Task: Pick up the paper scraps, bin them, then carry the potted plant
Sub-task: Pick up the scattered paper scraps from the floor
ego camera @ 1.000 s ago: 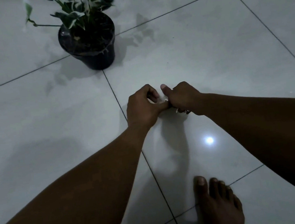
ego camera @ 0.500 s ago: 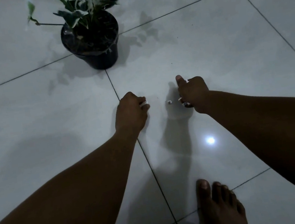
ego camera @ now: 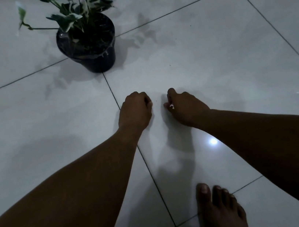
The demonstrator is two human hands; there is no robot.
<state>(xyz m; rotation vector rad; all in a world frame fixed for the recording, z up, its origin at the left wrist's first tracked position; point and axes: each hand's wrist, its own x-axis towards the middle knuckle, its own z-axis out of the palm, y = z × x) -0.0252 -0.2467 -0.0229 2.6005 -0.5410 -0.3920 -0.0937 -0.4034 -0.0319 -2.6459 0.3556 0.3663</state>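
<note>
My left hand (ego camera: pixel 135 111) hangs just above the white tiled floor as a tight fist, and whatever it holds is hidden inside the curled fingers. A hand's width to its right, my right hand (ego camera: pixel 187 106) reaches down to the tile and pinches small white paper scraps (ego camera: pixel 171 106) at its fingertips. A tiny dark speck (ego camera: pixel 156 100) lies on the tile between the two hands. The potted plant (ego camera: pixel 89 45), a black pot with green-and-white leaves, stands upright on the floor beyond my left hand, apart from both hands.
My bare foot (ego camera: pixel 220 211) stands on the tile at the lower right. Dark grout lines (ego camera: pixel 148 167) cross the glossy floor, and a bright lamp reflection (ego camera: pixel 212 141) shines under my right forearm. No bin is in view.
The hands, joined a second ago, have parted. Half a second ago the left fingers showed a white scrap and another lay on the floor; my right hand has come down onto that one.
</note>
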